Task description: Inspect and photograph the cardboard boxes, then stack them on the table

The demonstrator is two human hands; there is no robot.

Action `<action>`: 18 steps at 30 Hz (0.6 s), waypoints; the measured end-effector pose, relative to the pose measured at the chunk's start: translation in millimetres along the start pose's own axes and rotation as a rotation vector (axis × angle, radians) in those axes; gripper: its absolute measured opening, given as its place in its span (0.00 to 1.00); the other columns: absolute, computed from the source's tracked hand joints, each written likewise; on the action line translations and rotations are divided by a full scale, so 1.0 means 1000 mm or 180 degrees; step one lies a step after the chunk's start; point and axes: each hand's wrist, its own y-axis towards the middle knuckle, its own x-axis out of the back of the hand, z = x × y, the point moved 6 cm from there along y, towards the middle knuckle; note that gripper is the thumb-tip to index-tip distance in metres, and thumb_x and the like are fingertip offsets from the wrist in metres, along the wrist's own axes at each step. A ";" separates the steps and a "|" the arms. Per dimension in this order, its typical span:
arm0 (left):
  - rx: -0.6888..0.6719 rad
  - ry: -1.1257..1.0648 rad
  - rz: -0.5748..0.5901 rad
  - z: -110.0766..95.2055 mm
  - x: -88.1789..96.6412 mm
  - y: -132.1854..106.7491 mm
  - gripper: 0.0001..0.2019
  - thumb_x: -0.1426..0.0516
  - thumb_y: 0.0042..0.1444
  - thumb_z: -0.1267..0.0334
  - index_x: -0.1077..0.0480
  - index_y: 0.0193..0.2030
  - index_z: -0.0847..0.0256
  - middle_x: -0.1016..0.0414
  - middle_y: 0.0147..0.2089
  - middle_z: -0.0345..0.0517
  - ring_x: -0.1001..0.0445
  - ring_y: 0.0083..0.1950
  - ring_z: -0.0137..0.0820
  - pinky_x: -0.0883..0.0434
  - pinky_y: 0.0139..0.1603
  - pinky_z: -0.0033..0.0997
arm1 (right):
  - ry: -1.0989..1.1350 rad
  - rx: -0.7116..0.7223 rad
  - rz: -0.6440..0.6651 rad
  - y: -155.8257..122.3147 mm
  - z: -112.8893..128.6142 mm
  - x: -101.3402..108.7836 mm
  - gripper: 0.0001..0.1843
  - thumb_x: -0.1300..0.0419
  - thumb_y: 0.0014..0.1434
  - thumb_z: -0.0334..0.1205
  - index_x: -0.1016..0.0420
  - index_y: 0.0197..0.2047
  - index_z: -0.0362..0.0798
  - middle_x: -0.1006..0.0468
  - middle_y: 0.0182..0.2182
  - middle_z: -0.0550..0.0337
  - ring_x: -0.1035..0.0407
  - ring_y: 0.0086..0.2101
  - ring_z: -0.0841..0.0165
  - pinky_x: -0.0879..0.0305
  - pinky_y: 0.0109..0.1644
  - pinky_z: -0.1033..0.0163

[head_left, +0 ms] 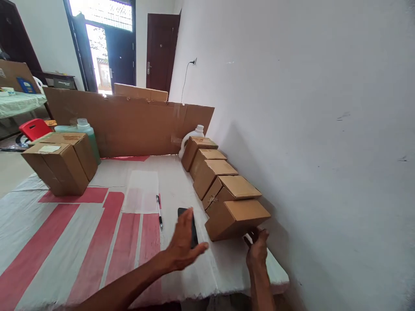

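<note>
Five small brown boxes would be a row along the wall; the nearest cardboard box (238,220) stands at its front end, angled a little against the one behind it. My right hand (258,250) is at that box's lower right corner, fingers curled against its near edge and partly hidden. To the left, my left hand (183,244) hovers with its fingers stretched out and thumb apart, holding nothing. Beneath it, partly covered, lies a black phone (194,231). A pen (159,211) rests beside a sheet of white paper (141,192) on the table.
More cardboard boxes (58,168) stand at the left, before a green jug (92,138). A white jug (199,129) is behind the right row. A cardboard panel (136,125) closes off the far table edge. The white wall (308,151) runs close along the right.
</note>
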 end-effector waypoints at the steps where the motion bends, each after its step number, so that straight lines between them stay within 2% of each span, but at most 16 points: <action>1: 0.0041 -0.0099 0.0248 -0.004 -0.020 0.007 0.55 0.38 0.58 0.45 0.68 0.81 0.56 0.67 0.82 0.63 0.68 0.82 0.53 0.63 0.81 0.59 | 0.0055 -0.0129 0.0004 -0.013 -0.011 -0.006 0.52 0.74 0.62 0.71 0.31 0.60 0.38 0.21 0.48 0.36 0.27 0.53 0.48 0.28 0.50 0.48; 3: 0.0173 -0.0229 0.0428 -0.010 -0.044 0.018 0.60 0.36 0.55 0.44 0.69 0.81 0.60 0.70 0.82 0.66 0.70 0.82 0.56 0.60 0.80 0.61 | 0.0059 -0.0291 -0.0049 -0.040 -0.026 -0.008 0.52 0.69 0.61 0.74 0.30 0.59 0.38 0.24 0.52 0.32 0.30 0.55 0.46 0.31 0.55 0.45; 4: 0.0221 -0.0272 0.0461 -0.013 -0.050 0.021 0.61 0.36 0.55 0.43 0.71 0.81 0.60 0.72 0.82 0.65 0.71 0.82 0.58 0.60 0.80 0.64 | 0.0037 -0.0335 -0.0089 -0.053 -0.030 -0.006 0.51 0.66 0.61 0.75 0.31 0.59 0.37 0.26 0.55 0.31 0.31 0.56 0.44 0.33 0.57 0.43; 6: 0.0187 -0.0322 0.0479 -0.020 -0.049 0.019 0.61 0.37 0.56 0.40 0.76 0.80 0.57 0.75 0.82 0.61 0.73 0.81 0.61 0.60 0.78 0.71 | 0.0044 -0.0336 -0.0184 -0.075 -0.031 0.002 0.49 0.61 0.61 0.74 0.32 0.61 0.39 0.30 0.60 0.31 0.33 0.57 0.43 0.35 0.59 0.41; 8: -0.0091 -0.0265 0.0369 -0.028 -0.031 0.005 0.62 0.37 0.56 0.39 0.78 0.80 0.54 0.75 0.83 0.60 0.72 0.81 0.62 0.59 0.76 0.75 | 0.0192 -0.0141 -0.0260 -0.094 -0.019 0.004 0.45 0.56 0.63 0.72 0.32 0.62 0.41 0.32 0.62 0.34 0.33 0.57 0.44 0.35 0.59 0.42; 10: -0.0358 -0.0151 -0.0037 -0.031 0.005 -0.019 0.61 0.36 0.57 0.42 0.78 0.79 0.54 0.73 0.83 0.60 0.70 0.82 0.59 0.59 0.77 0.71 | 0.0421 0.0233 -0.0150 -0.116 0.003 -0.011 0.39 0.51 0.65 0.68 0.32 0.63 0.44 0.31 0.61 0.40 0.33 0.57 0.47 0.35 0.60 0.43; 12: -0.0331 -0.0072 -0.0629 -0.024 0.052 -0.050 0.56 0.38 0.61 0.45 0.77 0.79 0.53 0.70 0.83 0.59 0.68 0.82 0.54 0.59 0.79 0.65 | 0.0647 0.0562 0.0250 -0.142 0.030 -0.047 0.33 0.49 0.67 0.63 0.32 0.64 0.46 0.28 0.59 0.43 0.33 0.58 0.49 0.36 0.62 0.43; 15: 0.0220 0.0092 -0.1648 0.003 0.127 -0.102 0.46 0.43 0.67 0.48 0.71 0.80 0.51 0.63 0.82 0.57 0.61 0.82 0.50 0.54 0.79 0.61 | 0.1011 0.0747 0.1272 -0.191 0.064 -0.127 0.31 0.47 0.69 0.59 0.33 0.66 0.47 0.28 0.61 0.44 0.32 0.59 0.52 0.37 0.64 0.43; 18: 0.0686 0.0498 -0.2500 0.030 0.184 -0.155 0.43 0.43 0.66 0.49 0.64 0.79 0.51 0.56 0.80 0.57 0.54 0.80 0.49 0.50 0.78 0.60 | 0.1304 0.0790 0.2308 -0.243 0.087 -0.204 0.32 0.48 0.70 0.58 0.36 0.70 0.51 0.29 0.64 0.46 0.32 0.61 0.54 0.37 0.66 0.44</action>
